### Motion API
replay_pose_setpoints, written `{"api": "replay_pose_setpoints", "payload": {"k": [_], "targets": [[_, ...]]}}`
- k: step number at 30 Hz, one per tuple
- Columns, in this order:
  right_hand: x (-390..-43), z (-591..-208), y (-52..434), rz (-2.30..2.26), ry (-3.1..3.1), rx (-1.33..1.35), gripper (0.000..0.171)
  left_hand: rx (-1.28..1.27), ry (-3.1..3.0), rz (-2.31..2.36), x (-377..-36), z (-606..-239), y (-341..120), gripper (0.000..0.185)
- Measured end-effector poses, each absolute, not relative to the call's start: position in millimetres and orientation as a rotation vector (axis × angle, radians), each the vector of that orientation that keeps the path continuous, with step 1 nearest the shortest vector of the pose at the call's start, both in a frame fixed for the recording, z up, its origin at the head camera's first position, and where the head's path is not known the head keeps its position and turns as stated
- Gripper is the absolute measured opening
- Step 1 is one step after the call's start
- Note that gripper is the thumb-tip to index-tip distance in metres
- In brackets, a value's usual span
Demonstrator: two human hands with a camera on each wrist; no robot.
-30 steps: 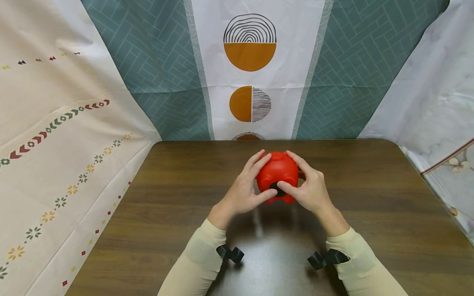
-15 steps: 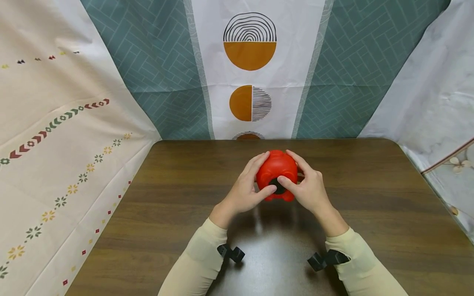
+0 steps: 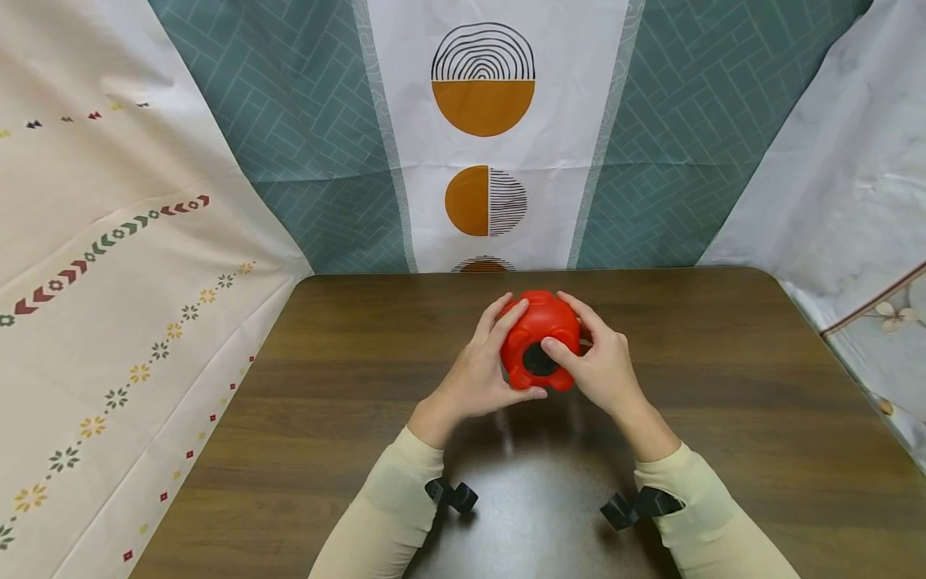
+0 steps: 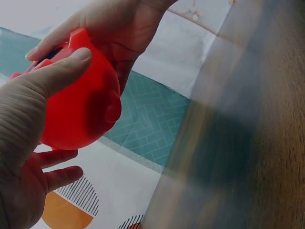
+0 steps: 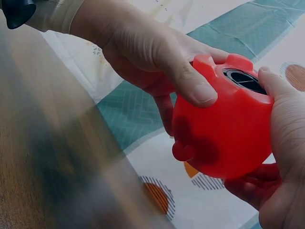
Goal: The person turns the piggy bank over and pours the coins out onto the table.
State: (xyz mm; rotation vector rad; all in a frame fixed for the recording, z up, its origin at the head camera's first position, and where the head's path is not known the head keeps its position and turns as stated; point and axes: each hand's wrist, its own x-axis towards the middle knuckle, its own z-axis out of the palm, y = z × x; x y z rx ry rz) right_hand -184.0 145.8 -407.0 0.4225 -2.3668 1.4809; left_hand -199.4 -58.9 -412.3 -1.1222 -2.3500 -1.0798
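A round red plastic piggy bank (image 3: 538, 334) is held above the dark wooden table (image 3: 347, 402) by both hands, tilted so its underside faces me. A black round plug (image 3: 538, 359) sits in that underside between short red feet. My left hand (image 3: 481, 370) grips the left side, thumb under the lower edge. My right hand (image 3: 600, 366) grips the right side, its thumb lying at the plug's edge. The left wrist view shows the red piggy bank (image 4: 81, 109) cupped by the left hand (image 4: 28, 143). In the right wrist view the piggy bank (image 5: 224, 129) shows its plug (image 5: 244, 80) next to the right hand (image 5: 281, 143).
Patterned cloths hang behind and beside the table: teal and white with orange circles (image 3: 483, 104) at the back, cream with small motifs (image 3: 108, 265) on the left, pale floral (image 3: 854, 201) on the right. The table's back edge lies just beyond the hands.
The piggy bank has been tipped further toward me, so the black plug shows more fully. The left thumb slid down from the plug to the lower edge; the right thumb stays by it.
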Motion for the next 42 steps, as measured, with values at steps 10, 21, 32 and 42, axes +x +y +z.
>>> {"api": "replay_pose_setpoints", "payload": {"k": [10,21,32,42], "targets": [[-183.2,-402.7,146.0,1.4,-2.379,0.554,0.068,-1.107,-2.297,-1.174,-201.6,-411.7,-63.1,0.108],[-182.3,-402.0,145.9,1.346,-2.361,0.82,0.102,-1.062,-2.286,-1.465,-189.7,-389.1,-66.1,0.101],[-181.0,-398.1,147.3,1.093,-2.335,0.862,0.098,-1.042,-2.298,-1.584,-179.2,-370.4,-69.0,0.091],[-181.4,-402.0,139.9,1.132,-2.217,0.886,0.088,-1.025,-2.241,-1.553,-206.9,-409.7,-69.6,0.094]]}}
